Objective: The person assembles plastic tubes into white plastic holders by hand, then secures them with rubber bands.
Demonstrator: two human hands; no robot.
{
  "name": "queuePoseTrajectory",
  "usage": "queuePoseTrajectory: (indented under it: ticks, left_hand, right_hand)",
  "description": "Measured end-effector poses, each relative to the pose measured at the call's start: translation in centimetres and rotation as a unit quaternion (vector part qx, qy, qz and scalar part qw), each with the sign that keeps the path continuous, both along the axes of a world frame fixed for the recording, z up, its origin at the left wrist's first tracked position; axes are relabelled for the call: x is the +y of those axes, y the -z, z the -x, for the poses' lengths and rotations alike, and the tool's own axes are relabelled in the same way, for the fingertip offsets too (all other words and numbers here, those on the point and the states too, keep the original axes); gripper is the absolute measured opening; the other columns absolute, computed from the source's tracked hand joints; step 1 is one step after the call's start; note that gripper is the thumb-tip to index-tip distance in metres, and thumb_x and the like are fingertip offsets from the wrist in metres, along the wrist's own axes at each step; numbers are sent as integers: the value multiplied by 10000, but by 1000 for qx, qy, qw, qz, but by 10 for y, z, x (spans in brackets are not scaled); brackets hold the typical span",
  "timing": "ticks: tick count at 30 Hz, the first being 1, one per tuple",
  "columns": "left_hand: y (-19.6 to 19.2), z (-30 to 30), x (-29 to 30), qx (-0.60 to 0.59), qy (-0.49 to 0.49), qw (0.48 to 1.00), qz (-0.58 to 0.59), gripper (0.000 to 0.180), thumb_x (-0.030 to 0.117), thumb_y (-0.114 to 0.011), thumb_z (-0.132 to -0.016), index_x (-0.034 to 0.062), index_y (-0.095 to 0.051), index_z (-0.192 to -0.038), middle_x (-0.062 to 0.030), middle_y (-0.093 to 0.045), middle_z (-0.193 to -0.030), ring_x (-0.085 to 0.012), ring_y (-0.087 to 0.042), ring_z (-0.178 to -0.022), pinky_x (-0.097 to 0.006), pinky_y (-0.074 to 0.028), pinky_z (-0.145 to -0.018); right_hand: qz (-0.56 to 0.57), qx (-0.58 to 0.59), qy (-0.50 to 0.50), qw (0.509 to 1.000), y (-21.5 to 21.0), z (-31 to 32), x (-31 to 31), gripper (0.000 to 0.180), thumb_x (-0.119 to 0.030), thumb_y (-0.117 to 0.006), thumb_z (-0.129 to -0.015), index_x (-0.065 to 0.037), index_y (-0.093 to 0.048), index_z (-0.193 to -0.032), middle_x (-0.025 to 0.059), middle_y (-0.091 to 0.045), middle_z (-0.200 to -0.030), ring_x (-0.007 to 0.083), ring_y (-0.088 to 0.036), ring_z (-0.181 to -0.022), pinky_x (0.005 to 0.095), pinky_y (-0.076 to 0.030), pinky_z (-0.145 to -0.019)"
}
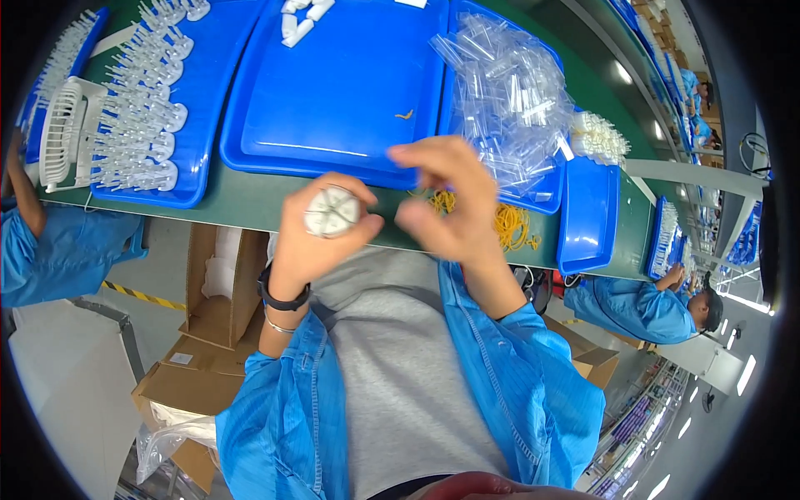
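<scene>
In my left hand (302, 246) I grip a round bundle of white wedge-shaped plastic pieces (332, 212), its end facing up and dark seams meeting at its centre. My right hand (454, 200) is raised to the right of the bundle, apart from it. It is smeared by motion, but thumb and fingers stand apart with nothing visible between them. Yellow rubber bands (512, 227) lie on the green table (250, 200) beside and behind that hand. Beyond both hands is a large blue tray (342, 100) with a few white pieces (307, 18) at its far side.
Clear plastic tubes (508, 100) are heaped in a blue tray at the right, near a small blue tray (587, 218). White pronged parts (142, 108) fill a tray at the left, by a white rack (62, 133). Co-workers (642, 308) sit at both sides. Cardboard boxes (196, 367) stand below.
</scene>
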State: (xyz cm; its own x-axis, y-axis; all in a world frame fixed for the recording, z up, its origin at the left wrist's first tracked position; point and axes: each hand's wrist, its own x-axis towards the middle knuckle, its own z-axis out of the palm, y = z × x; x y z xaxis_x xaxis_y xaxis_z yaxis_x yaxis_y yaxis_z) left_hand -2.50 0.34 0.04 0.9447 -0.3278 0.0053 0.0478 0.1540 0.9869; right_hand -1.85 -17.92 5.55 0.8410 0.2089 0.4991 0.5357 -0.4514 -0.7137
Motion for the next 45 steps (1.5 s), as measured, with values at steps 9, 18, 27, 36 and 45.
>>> queuePoseTrajectory:
  ticks: [9, 18, 27, 36, 45]
  left_hand:
    - [13, -11, 17, 19, -42, 979, 199, 263, -105, -678, -728, 66, -498, -815, -51, -565, -695, -111, -535, -634, -261, -453, -588]
    - [3, -7, 2, 46, -41, 984, 164, 233, -88, -715, -725, 38, -540, -812, -97, -649, -794, -176, -644, -792, -290, -512, -695]
    - [2, -4, 1, 9, -68, 997, 26, 216, 34, -786, -704, 52, -579, -764, 5, -605, -682, -40, -550, -620, -195, -441, -550]
    - [-8, -1, -2, -19, -83, 996, -40, 208, 19, -771, -720, 47, -568, -758, -13, -610, -704, -45, -551, -636, -186, -440, -568]
    - [-6, -4, 0, -6, -83, 995, -59, 235, 76, -798, -682, 49, -575, -751, -17, -640, -702, -63, -600, -657, -216, -480, -589]
  right_hand:
    - [224, 90, 49, 969, 28, 34, -59, 112, -119, -713, -758, -82, -716, -863, 58, -624, -645, 208, -579, -506, 323, -437, -468]
    - [379, 10, 52, 924, 57, 34, -46, 90, -122, -682, -705, -89, -637, -776, 37, -537, -638, 204, -570, -598, 324, -467, -558]
    - [21, 143, -15, 989, 35, 32, -50, 78, 7, -664, -753, -46, -616, -784, 65, -663, -835, 172, -618, -804, 279, -485, -665]
    - [-494, 312, -109, 804, 36, 21, -46, 173, -98, -515, -904, 13, -603, -1003, 126, -621, -869, 225, -584, -860, 331, -423, -821]
    - [-409, 342, -43, 845, 28, 19, -28, 173, 42, -600, -826, 31, -640, -994, 115, -628, -941, 138, -596, -760, 251, -459, -694]
